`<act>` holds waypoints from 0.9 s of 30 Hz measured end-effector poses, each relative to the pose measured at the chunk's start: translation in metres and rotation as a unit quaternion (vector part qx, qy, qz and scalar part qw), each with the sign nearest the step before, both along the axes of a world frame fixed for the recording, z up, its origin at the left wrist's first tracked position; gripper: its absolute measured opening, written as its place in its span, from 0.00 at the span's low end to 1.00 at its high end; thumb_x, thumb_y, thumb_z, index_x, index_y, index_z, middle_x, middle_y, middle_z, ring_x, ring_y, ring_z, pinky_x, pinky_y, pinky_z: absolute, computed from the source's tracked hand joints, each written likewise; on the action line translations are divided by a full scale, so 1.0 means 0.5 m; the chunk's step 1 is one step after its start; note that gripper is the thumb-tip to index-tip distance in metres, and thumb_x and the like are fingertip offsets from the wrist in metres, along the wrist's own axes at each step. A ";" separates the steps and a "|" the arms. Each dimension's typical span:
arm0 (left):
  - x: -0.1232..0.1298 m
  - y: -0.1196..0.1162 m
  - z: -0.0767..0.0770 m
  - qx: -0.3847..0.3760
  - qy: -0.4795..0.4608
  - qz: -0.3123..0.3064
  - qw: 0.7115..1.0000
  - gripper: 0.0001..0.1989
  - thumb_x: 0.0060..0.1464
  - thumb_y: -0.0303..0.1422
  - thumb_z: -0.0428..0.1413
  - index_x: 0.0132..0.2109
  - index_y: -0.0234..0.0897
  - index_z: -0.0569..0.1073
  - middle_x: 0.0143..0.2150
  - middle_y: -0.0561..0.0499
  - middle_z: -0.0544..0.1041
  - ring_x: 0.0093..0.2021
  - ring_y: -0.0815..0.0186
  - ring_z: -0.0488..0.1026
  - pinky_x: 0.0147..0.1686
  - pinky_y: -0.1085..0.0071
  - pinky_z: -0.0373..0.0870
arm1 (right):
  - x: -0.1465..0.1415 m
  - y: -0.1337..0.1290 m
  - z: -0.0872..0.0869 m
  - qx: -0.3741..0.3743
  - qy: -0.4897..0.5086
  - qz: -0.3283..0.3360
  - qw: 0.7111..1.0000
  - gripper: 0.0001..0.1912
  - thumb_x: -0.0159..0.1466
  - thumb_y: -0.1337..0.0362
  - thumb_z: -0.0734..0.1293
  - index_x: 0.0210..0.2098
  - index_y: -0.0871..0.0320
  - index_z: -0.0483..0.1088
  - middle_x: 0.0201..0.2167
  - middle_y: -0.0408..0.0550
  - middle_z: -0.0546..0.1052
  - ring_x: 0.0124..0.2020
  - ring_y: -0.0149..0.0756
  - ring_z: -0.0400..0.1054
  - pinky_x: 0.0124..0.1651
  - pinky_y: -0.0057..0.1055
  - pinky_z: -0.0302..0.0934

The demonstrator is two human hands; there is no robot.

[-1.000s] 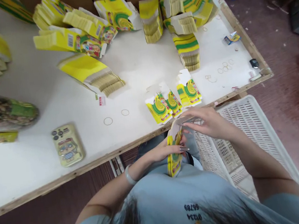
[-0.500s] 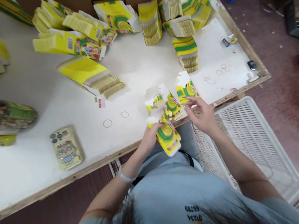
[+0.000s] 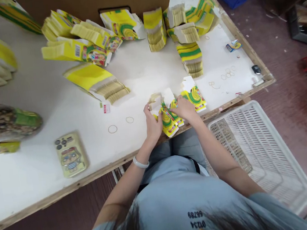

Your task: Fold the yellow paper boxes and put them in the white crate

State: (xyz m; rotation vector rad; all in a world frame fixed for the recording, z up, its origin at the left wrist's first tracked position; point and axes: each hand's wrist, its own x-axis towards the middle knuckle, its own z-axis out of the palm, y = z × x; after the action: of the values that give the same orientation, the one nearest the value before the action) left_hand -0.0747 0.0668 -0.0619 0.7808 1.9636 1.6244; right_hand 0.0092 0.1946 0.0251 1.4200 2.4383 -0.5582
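My left hand [image 3: 154,125] is wrapped round the side of a yellow and green printed carton [image 3: 168,122], its thumb on the front. The carton is at the table's front edge, its white flaps upward. My right hand [image 3: 185,109] is closed, its fingertips on a second small carton [image 3: 176,117] just right of the first; the fingers partly hide it. Another flat carton [image 3: 196,97] lies on the table right beside my right hand. Behind my left thumb are pale carton flaps [image 3: 155,102].
Bundled cartons [image 3: 102,82] and more stacks [image 3: 191,57] lie across the white table [image 3: 137,69]. A phone [image 3: 70,154], rubber bands [image 3: 112,129] and a filled clear bag [image 3: 7,118] are at left. A white plastic basket [image 3: 271,153] stands below the right edge.
My left hand has lifted the tilted carton forward from over my lap to the table edge. My right hand has moved left, off the right-hand carton and onto the middle one.
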 end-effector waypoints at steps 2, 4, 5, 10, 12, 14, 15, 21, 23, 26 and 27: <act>0.001 0.002 -0.003 -0.003 0.046 0.000 0.999 0.32 0.62 0.34 0.56 0.69 0.36 0.55 0.68 0.33 0.67 0.68 0.52 0.68 0.69 0.53 0.64 | 0.015 0.012 0.005 0.010 0.012 0.015 1.000 0.17 0.69 0.56 0.67 0.52 0.58 0.73 0.51 0.59 0.80 0.55 0.53 0.75 0.54 0.42 0.68; 0.002 0.005 -0.002 -0.022 0.108 0.000 0.994 0.32 0.64 0.35 0.55 0.70 0.35 0.54 0.69 0.32 0.66 0.71 0.50 0.64 0.72 0.50 0.59 | 0.042 0.043 0.014 0.034 0.039 0.005 0.999 0.16 0.71 0.53 0.63 0.48 0.58 0.75 0.49 0.59 0.80 0.52 0.52 0.75 0.53 0.42 0.68; 0.004 0.006 0.000 -0.039 0.141 0.001 0.989 0.33 0.64 0.35 0.54 0.72 0.34 0.54 0.69 0.31 0.65 0.72 0.49 0.62 0.73 0.48 0.57 | 0.059 0.066 0.019 0.056 0.056 -0.010 0.997 0.18 0.71 0.51 0.63 0.47 0.58 0.75 0.49 0.60 0.80 0.52 0.52 0.74 0.53 0.43 0.67; 0.014 0.008 0.013 -0.109 0.238 0.013 0.965 0.32 0.66 0.35 0.51 0.74 0.31 0.55 0.77 0.30 0.53 0.79 0.46 0.44 0.76 0.42 0.40 | 0.134 0.172 0.023 0.109 0.094 -0.103 0.984 0.33 0.64 0.49 0.69 0.61 0.63 0.66 0.61 0.68 0.71 0.62 0.61 0.66 0.60 0.54 0.64; 0.016 0.006 0.010 -0.101 0.234 0.015 0.967 0.32 0.66 0.37 0.51 0.73 0.31 0.56 0.78 0.30 0.50 0.81 0.46 0.36 0.76 0.40 0.33 | 0.143 0.181 0.012 0.077 0.110 -0.110 0.985 0.42 0.65 0.51 0.68 0.71 0.65 0.53 0.62 0.70 0.71 0.61 0.59 0.68 0.62 0.53 0.63; 0.017 0.004 0.000 -0.081 0.208 0.014 0.975 0.35 0.66 0.39 0.53 0.74 0.31 0.54 0.79 0.29 0.45 0.81 0.45 0.29 0.75 0.38 0.28 | 0.139 0.171 -0.004 0.062 0.123 -0.104 0.985 0.48 0.67 0.51 0.65 0.76 0.66 0.41 0.62 0.71 0.72 0.59 0.59 0.70 0.62 0.54 0.64; 0.017 0.004 -0.007 -0.068 0.191 0.011 0.979 0.38 0.65 0.40 0.54 0.75 0.31 0.52 0.80 0.29 0.42 0.81 0.45 0.26 0.75 0.38 0.28 | 0.134 0.162 -0.012 0.063 0.122 -0.103 0.985 0.52 0.67 0.49 0.66 0.76 0.67 0.37 0.61 0.73 0.72 0.59 0.60 0.71 0.61 0.55 0.64; 0.013 0.020 -0.028 -0.006 0.117 -0.014 0.993 0.42 0.65 0.38 0.54 0.76 0.34 0.43 0.81 0.34 0.32 0.80 0.48 0.20 0.76 0.43 0.25 | 0.097 0.117 -0.038 0.116 0.071 -0.102 0.985 0.66 0.58 0.47 0.75 0.77 0.69 0.32 0.57 0.76 0.73 0.60 0.69 0.68 0.58 0.64 0.63; 0.016 0.027 -0.021 0.006 0.097 -0.014 0.995 0.40 0.66 0.37 0.54 0.76 0.32 0.44 0.81 0.34 0.33 0.80 0.48 0.22 0.76 0.44 0.25 | 0.091 0.110 -0.036 0.136 0.067 -0.097 0.984 0.61 0.61 0.49 0.73 0.77 0.68 0.33 0.58 0.76 0.72 0.61 0.69 0.66 0.58 0.65 0.63; 0.022 0.026 -0.007 0.018 0.077 -0.009 0.997 0.40 0.66 0.37 0.54 0.75 0.28 0.44 0.81 0.31 0.33 0.80 0.47 0.22 0.76 0.46 0.23 | 0.087 0.103 -0.030 0.124 0.057 -0.090 0.986 0.56 0.64 0.52 0.70 0.76 0.68 0.35 0.60 0.77 0.70 0.61 0.70 0.65 0.58 0.65 0.62; 0.024 0.023 -0.003 0.016 0.079 -0.009 0.997 0.40 0.67 0.37 0.54 0.75 0.26 0.44 0.80 0.30 0.33 0.80 0.47 0.22 0.76 0.46 0.23 | 0.086 0.102 -0.029 0.115 0.054 -0.093 0.988 0.56 0.64 0.52 0.70 0.76 0.69 0.35 0.60 0.77 0.70 0.61 0.70 0.65 0.58 0.64 0.63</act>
State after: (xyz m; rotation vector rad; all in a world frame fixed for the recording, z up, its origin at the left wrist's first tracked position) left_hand -0.0626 0.0784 -0.0632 0.9625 2.0349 1.6329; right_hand 0.0522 0.2457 0.0108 1.7661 2.5381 -0.4110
